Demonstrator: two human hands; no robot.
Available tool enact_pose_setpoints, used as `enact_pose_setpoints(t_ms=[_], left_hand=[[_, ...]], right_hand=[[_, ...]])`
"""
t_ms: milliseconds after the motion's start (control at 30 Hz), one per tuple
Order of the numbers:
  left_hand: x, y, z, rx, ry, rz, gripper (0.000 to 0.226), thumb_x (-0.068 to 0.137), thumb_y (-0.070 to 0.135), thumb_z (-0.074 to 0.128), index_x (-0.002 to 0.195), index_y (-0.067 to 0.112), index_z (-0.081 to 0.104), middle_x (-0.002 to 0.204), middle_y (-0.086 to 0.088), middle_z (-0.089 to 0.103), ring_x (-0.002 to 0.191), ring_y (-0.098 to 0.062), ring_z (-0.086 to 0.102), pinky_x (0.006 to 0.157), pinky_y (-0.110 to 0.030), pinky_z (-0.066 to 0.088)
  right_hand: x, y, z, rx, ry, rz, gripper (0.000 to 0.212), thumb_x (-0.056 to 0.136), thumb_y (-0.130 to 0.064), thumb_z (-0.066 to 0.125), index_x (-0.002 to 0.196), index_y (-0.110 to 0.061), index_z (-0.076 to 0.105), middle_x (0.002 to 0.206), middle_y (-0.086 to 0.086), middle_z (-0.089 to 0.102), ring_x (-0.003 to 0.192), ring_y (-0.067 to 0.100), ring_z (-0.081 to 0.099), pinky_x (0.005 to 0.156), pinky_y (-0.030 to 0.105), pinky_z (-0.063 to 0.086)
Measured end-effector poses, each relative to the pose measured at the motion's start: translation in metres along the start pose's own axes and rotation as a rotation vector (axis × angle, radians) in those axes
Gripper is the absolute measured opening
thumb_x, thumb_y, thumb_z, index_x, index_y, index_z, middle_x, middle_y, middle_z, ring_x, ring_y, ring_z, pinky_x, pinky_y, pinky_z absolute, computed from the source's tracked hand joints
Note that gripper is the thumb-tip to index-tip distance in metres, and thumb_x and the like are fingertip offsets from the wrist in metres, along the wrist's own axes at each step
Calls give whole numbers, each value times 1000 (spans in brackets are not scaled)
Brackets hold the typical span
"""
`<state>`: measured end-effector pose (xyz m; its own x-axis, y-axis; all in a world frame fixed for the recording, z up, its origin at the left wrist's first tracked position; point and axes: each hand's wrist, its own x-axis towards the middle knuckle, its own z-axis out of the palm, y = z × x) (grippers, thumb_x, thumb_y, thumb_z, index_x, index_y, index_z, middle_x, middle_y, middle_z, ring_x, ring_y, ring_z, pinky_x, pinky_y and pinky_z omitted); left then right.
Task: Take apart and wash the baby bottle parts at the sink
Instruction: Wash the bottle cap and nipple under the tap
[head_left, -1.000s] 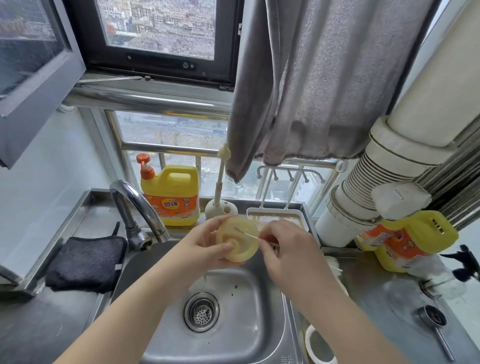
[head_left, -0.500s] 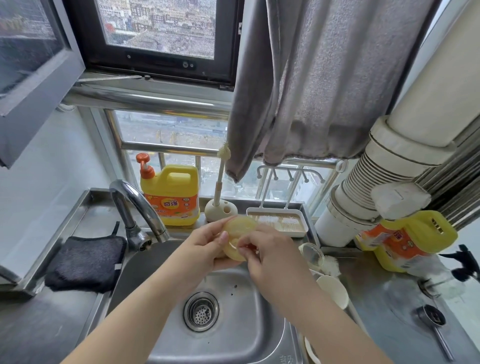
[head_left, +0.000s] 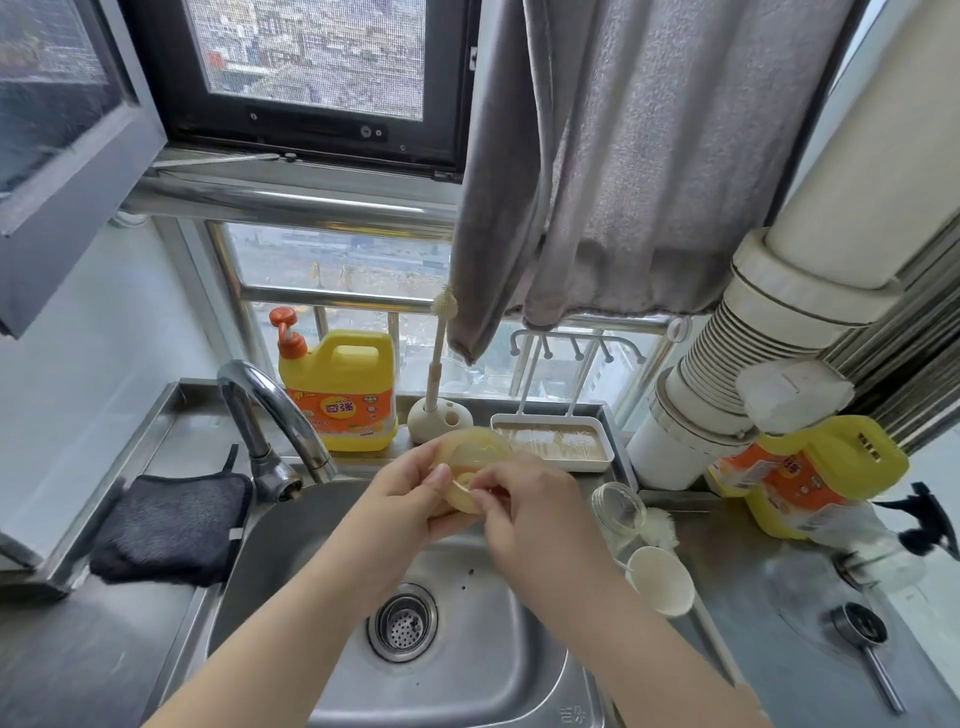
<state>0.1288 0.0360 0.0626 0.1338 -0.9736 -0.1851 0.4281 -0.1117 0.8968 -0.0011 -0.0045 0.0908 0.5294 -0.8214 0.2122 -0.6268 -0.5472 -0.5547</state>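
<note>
Above the steel sink (head_left: 291, 540), just in front of the tap (head_left: 270, 410), both hands meet around a pale yellow silicone bottle part (head_left: 470, 457). The left hand (head_left: 405, 499) cups it from the tap side, fingers curled behind it and thumb laid across its face. The right hand (head_left: 524, 512) has its thumb and forefinger pinched on a thin pale stick (head_left: 460, 486) that pokes into the centre of the part; its other fingers are curled loosely. Behind the sink stand a yellow detergent jug (head_left: 337, 395) with an orange pump, a bottle brush in its stand (head_left: 439, 415) and a white drying tray (head_left: 550, 441). To the right of the sink lie a clear bottle (head_left: 618, 512) and a white cup-shaped part (head_left: 662, 579). A dark cloth (head_left: 171, 525) sits to the sink's left.
</note>
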Motion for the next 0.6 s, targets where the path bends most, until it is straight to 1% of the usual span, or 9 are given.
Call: enact_pose_setpoints(t_ms=[67, 100, 167, 233, 300, 367, 467, 600], left_hand=[[-1, 0, 2, -17, 9, 5, 32, 101, 5, 33, 121, 7, 58, 102, -15, 71, 92, -21, 68, 81, -31, 57], [-2, -1, 3, -26, 19, 3, 31, 101, 5, 33, 119, 6, 59, 97, -15, 71, 88, -20, 68, 78, -31, 58], [-2, -3, 2, -49, 46, -12, 30, 101, 5, 34, 117, 3, 60, 93, -14, 72, 84, -18, 69, 76, -31, 59], [-1, -3, 0, -74, 72, -28, 30, 102, 6, 34, 116, 2, 59, 96, -16, 72, 87, -21, 70, 78, -32, 59], [-2, -3, 3, -86, 74, -35, 30, 102, 6, 34, 116, 2, 59, 100, -17, 72, 91, -23, 70, 79, -32, 59], [-3, -4, 8, -101, 43, -28, 30, 102, 6, 33, 116, 4, 60, 100, -15, 72, 91, -20, 70, 77, -29, 58], [-5, -5, 11, -100, 7, -1, 31, 101, 6, 33, 116, 5, 60, 101, -14, 72, 93, -19, 70, 76, -27, 57], [-6, -5, 10, -34, -20, 25, 31, 101, 8, 35, 119, 7, 60, 105, -16, 70, 98, -22, 68, 81, -29, 56]], right_hand=[[-6, -4, 2, -12, -35, -20, 26, 82, -27, 46, 90, -19, 69, 95, -4, 64, 89, 16, 56, 77, 30, 44], [-7, -4, 2, -11, -55, -18, 26, 81, -26, 46, 89, -18, 69, 94, -4, 64, 86, 15, 55, 75, 30, 44], [-6, -1, -3, 13, -74, 0, 18, 85, -20, 53, 87, -16, 70, 87, -5, 61, 79, 12, 51, 73, 27, 43], [-4, 1, -10, 31, -40, 34, 13, 87, -14, 58, 88, -16, 71, 85, -5, 61, 79, 11, 52, 74, 25, 42], [-2, 3, -14, 29, 38, 82, 13, 89, -15, 59, 93, -16, 71, 92, -2, 65, 86, 13, 57, 72, 20, 38], [-1, 2, -14, 20, 92, 125, 15, 90, -17, 58, 96, -14, 71, 97, 0, 66, 92, 15, 58, 73, 20, 37], [-3, -3, -9, 27, 86, 116, 16, 90, -18, 57, 98, -16, 71, 97, 0, 67, 92, 15, 59, 77, 22, 41], [-7, -8, -6, 12, 8, 54, 20, 90, -20, 55, 100, -21, 72, 100, -6, 67, 91, 13, 59, 77, 25, 43]])
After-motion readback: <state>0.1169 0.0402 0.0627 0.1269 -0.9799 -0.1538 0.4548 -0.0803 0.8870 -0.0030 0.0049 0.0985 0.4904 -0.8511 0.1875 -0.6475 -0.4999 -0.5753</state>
